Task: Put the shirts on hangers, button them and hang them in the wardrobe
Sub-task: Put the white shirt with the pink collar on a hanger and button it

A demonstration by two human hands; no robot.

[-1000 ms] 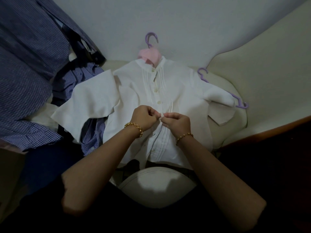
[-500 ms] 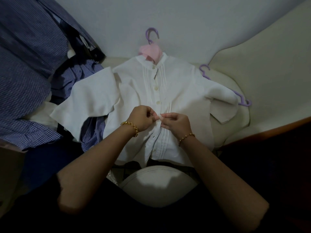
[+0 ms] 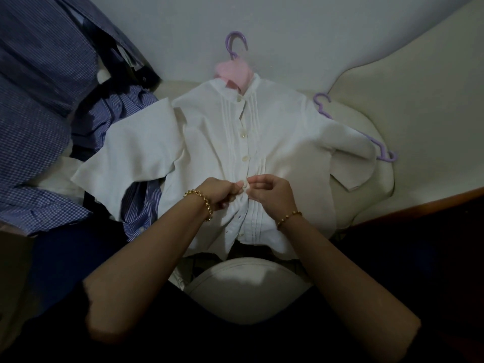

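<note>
White shirt (image 3: 209,142) lies face up on a cream sofa (image 3: 372,195), collar at 12 o'clock, hem at 6. It is on a purple hanger (image 3: 235,44) whose hook sticks out past the collar against the wall (image 3: 327,30); a pink cloth (image 3: 233,74) shows inside the neck. The sleeve at 9 o'clock spreads over a pile of blue shirts (image 3: 39,106) that crowds that whole side. The sleeve at 3 o'clock covers most of a 2nd hanger (image 3: 379,145), whose ends poke out at 1 and 3 o'clock. Bare seat shows only in a narrow band at 3 to 4 o'clock, closed in by the sofa back (image 3: 419,87) and a wooden edge (image 3: 419,209). At 6 o'clock the hem ends just beside a rounded cushion (image 3: 248,286).

Left hand (image 3: 220,192) and right hand (image 3: 272,192) meet on the shirt's front strip, fingertips touching. Each has its fingers curled, thumb and forefinger pinching the cloth at 1 button; that button is mostly hidden. 3 buttons (image 3: 245,158) above them are fastened. Below the hands the front gapes at the hem. Each wrist wears a gold bracelet (image 3: 203,203).
</note>
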